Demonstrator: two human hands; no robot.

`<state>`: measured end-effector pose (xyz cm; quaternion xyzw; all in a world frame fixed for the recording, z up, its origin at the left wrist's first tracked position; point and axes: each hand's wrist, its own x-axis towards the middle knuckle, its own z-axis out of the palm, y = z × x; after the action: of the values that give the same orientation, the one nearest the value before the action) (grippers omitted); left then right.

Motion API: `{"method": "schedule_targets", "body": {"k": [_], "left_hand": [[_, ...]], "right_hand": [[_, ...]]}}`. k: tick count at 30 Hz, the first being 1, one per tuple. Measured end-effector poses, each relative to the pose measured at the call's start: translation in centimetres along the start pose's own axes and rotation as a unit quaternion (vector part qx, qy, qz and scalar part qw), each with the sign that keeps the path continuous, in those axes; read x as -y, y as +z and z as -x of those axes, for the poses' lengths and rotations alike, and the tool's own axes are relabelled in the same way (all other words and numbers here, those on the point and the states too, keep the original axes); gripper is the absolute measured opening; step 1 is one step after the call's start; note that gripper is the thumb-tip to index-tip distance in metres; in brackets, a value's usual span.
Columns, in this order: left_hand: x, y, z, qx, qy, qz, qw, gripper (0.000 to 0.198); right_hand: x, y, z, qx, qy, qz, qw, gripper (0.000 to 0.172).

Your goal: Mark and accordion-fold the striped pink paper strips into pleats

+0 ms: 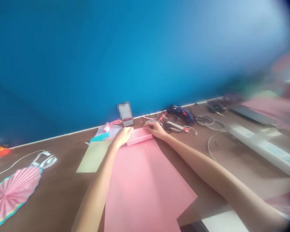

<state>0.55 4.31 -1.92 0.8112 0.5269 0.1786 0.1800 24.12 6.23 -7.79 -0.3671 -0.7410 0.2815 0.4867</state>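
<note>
A large sheet of pink paper [137, 180] lies lengthwise on the brown table, its far end folded over into a narrow strip. At the left end of that fold rests my left hand [124, 135], its fingers pressed together on the paper. My right hand [156, 129] pinches the right end of the fold between thumb and fingers. Just beyond the fold, a phone [126, 114] with a blurred-out screen leans near the wall. Partly under my left forearm is a pale green sheet [93, 156], with a blue piece of paper [100, 137] behind it.
A pink pleated paper fan [16, 193] with blue and yellow edging lies at the left, near a white cable [48, 161]. Right of my hands are a dark blue tool [182, 113], tangled cords and a white power strip [265, 148]. The blue wall [87, 64] bounds the table's back.
</note>
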Motion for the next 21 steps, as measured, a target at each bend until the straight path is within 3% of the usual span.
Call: {"method": "schedule_targets", "body": {"k": [10, 15, 21], "left_hand": [[0.8, 0.2, -0.7, 0.006, 0.010, 0.117, 0.993, 0.036], [0.3, -0.2, -0.1, 0.019, 0.028, 0.079, 0.996, 0.032], [-0.3, -0.1, 0.0, 0.068, 0.060, 0.045, 0.995, 0.030]], "right_hand": [[0.2, -0.2, 0.1, -0.026, 0.044, -0.022, 0.998, 0.026], [0.3, -0.2, 0.2, -0.050, 0.070, -0.053, 0.995, 0.022], [0.3, -0.2, 0.1, -0.029, 0.049, -0.053, 0.997, 0.018]]}}
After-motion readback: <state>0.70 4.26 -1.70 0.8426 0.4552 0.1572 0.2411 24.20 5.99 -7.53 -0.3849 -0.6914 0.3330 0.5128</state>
